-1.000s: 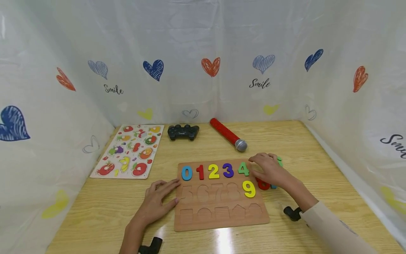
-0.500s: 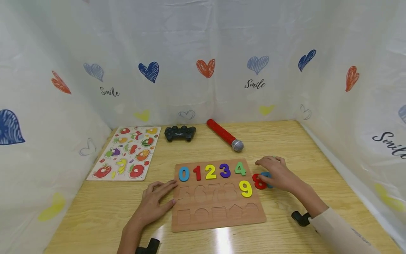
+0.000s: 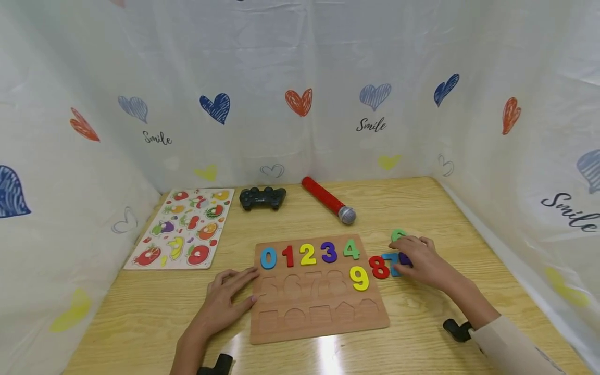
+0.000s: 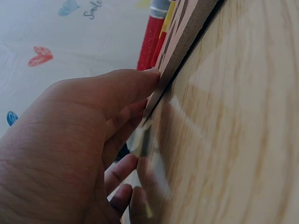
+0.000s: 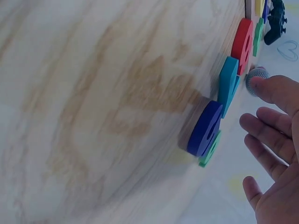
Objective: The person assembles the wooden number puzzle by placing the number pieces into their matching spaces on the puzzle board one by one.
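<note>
Okay, touching the number board [image 3: 300,299] with a relaxed left hand [image 3: 227,299], hovering near a purplish piece [image 5: 201,128], digit kinda hard to tell, with an empty right hand [image 3: 419,260], fingers [image 5: 268,135] apart.

Left fingers [image 3: 242,278] extended; right fingers [image 5: 270,135] parted, slightly bent.

the right hand [image 3: 424,262] has moved away from the green four [image 3: 354,250], farther right in the frame. the red eight [image 3: 379,267] is now uncovered, the blue seven [image 3: 395,264] shows more, and a purple piece [image 3: 404,258] has come into sight beside it.
</note>
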The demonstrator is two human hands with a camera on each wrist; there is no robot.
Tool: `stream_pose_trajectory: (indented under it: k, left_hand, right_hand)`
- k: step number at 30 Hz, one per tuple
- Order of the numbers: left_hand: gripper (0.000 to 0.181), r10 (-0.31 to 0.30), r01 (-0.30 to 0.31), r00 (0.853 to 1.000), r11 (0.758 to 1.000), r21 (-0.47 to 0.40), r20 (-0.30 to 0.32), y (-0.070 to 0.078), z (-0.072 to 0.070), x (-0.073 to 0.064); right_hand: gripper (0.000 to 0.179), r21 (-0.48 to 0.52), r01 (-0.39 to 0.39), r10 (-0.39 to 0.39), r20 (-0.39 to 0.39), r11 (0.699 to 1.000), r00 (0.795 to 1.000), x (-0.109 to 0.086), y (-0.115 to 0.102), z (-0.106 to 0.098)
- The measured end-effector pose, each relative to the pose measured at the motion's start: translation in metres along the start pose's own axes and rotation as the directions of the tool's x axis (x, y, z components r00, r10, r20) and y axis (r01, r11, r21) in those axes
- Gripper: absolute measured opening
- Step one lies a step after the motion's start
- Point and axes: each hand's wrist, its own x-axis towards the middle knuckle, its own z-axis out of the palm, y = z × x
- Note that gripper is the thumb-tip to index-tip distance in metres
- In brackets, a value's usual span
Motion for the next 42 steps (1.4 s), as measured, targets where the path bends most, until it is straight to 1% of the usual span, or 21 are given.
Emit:
stream_pose_trajectory:
  k: [3, 8, 15, 23, 30, 36, 42]
  left_hand:
    - [0.055, 0.008, -0.008, 1.000, 1.000, -0.002, -0.007, 0.000, 0.000, 0.000]
    - [0.054, 0.001, -0.001, 1.000, 1.000, -0.004, -0.003, 0.000, 0.000, -0.001]
    - [0.055, -0.003, 0.003, 1.000, 1.000, 0.000, 0.001, -0.001, 0.001, 0.000]
    - [0.055, -0.006, 0.006, 1.000, 1.000, -0.002, 0.004, -0.001, 0.001, -0.001]
    - [0.055, -0.014, 0.014, 1.000, 1.000, -0.003, 0.004, 0.001, 0.001, -0.001]
    - [0.054, -0.014, 0.014, 1.000, 1.000, -0.007, 0.003, 0.001, 0.001, -0.001]
    - [0.054, -0.008, 0.008, 1.000, 1.000, -0.005, 0.004, 0.000, 0.002, -0.001]
  right_hand:
    - [0.043, 0.008, -0.008, 0.009, -0.011, 1.000, 1.000, -0.004, 0.002, -0.001]
    - [0.044, 0.007, -0.031, 0.031, -0.009, 0.999, 0.999, -0.008, 0.005, -0.002]
    - [0.045, -0.020, -0.047, 0.047, -0.021, 0.999, 0.999, -0.014, 0.013, -0.001]
    - [0.048, -0.024, -0.088, 0.088, 0.010, 0.996, 0.996, -0.020, 0.020, 0.000]
    - [0.050, -0.014, -0.074, 0.074, 0.012, 0.997, 0.997, -0.023, 0.023, 0.000]
    - [0.050, -0.006, -0.078, 0.079, 0.032, 0.997, 0.996, -0.024, 0.028, 0.002]
    - [0.051, -0.022, -0.072, 0.073, 0.026, 0.997, 0.997, -0.024, 0.029, 0.003]
